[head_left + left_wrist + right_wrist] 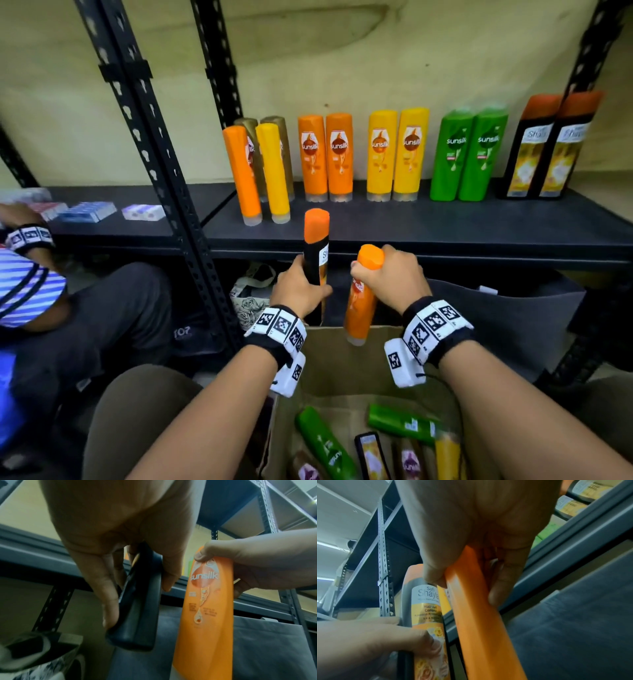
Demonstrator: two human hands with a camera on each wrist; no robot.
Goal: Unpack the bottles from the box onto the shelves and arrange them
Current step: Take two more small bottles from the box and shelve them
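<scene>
**Bottles held below the shelf edge, one in each hand**

Bottles lifted from the cardboard box [342,383] are positioned in front of and just below the dark shelf [445,229]. The left hand [301,287] is wrapped around the lower body of a black Safi Shayla bottle [317,246] with an orange cap; the bottle stands upright, its cap level with the shelf's front edge. The left wrist view shows the fingers [102,588] curled round the dark bottle's narrow side. The right hand [397,277] grips an orange Sunsilk bottle [363,294] near its top end, thumb and fingers closed round it; the bottle hangs nearly vertical, slightly tilted, its pale cap downward over the box's far flap.

On the shelf, bottles stand in pairs against the wall: two orange Sunsilk [325,157], two yellow Sunsilk [397,154], two green Sunsilk [469,154] and two black Shayla bottles [551,147]. At the left end, an orange and a yellow bottle stand edge-on in front of two gold-brown ones.

Inside the box lie further green, yellow, black and brown bottles. At left, another person sits beside the neighbouring shelf, which carries small flat packets [89,210].
</scene>
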